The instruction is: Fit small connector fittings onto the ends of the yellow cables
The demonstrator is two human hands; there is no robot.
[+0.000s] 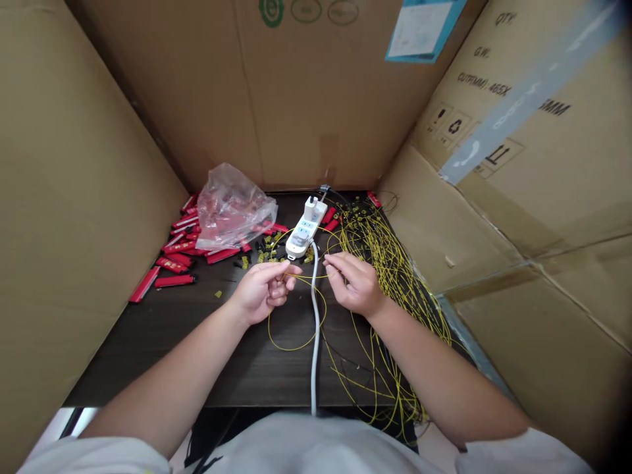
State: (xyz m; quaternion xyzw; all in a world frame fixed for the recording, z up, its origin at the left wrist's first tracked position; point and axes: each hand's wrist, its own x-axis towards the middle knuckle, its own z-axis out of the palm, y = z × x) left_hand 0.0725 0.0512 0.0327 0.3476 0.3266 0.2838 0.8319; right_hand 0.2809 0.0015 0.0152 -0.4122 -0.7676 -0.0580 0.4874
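Note:
A thin yellow cable (291, 349) loops over the dark table between my hands. My left hand (269, 286) is closed in a pinch on the cable, left of the white cord (314, 329). On the cord's other side my right hand (355, 283) is also pinched, with something too small to make out at its fingertips. Just beyond my hands lies a white power strip (307, 227) with a white plug (311, 207) standing in it. Small yellow-green and black pieces (266, 250) are scattered around the strip.
Red pieces (175, 280) and a clear plastic bag (234, 207) lie at the left back. A large tangle of yellow cables (395, 270) runs down the right side, partly under my right forearm. Cardboard walls (296, 99) enclose the dark table (232, 368) at the back and both sides.

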